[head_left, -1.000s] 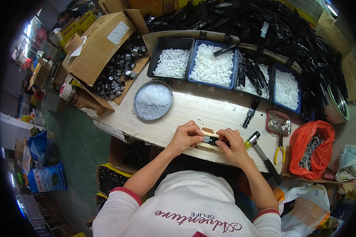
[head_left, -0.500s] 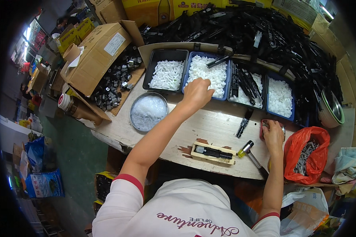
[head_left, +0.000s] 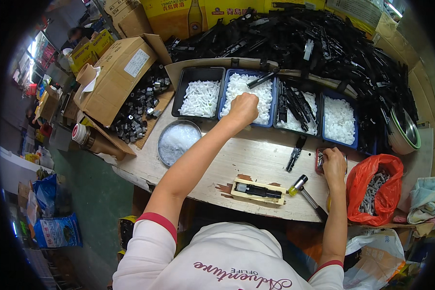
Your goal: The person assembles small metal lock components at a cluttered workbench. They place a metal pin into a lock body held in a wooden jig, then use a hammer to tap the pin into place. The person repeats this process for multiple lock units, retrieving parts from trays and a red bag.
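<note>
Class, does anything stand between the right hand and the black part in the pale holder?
Yes: the hammer head lies between the right hand and the black part, just off the part's right end.

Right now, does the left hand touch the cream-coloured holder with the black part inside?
Apart. The head view shows tabletop between the left hand, over a blue bin of white pieces, and the cream-coloured holder.
</note>
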The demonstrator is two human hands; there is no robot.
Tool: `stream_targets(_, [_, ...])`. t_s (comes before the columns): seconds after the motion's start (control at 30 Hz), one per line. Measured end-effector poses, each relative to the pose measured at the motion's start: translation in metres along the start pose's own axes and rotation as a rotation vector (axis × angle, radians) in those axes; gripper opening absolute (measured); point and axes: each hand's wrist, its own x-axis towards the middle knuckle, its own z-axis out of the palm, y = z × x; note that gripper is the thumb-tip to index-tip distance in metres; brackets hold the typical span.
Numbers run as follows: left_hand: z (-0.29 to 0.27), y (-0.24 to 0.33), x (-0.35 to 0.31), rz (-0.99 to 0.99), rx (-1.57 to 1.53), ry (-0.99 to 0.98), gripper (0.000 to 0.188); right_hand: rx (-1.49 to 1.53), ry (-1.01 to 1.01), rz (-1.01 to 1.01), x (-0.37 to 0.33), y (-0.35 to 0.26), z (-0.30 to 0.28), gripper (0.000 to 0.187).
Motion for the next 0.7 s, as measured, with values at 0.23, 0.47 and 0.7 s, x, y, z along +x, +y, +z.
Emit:
stream_targets(0.23, [-0.013,-0.010,0.000,0.048,-0.224,0.081,0.006,0.224,0.056,0.032,-0.002,0.007,-0.004,0.007])
stream_targets(0.47, [-0.049,-0.013,-0.042,-0.361,-1.409,-0.084,0.009,0.488,0.046,0.115,-0.004,0.008,-0.006,0.006])
stream_targets(0.7, [-0.031,0.029,-0.126,-0.330,-1.754,-0.243,0.016,0.799,-0.113,-0.175,-0.026,-0.086,-0.042,0.003])
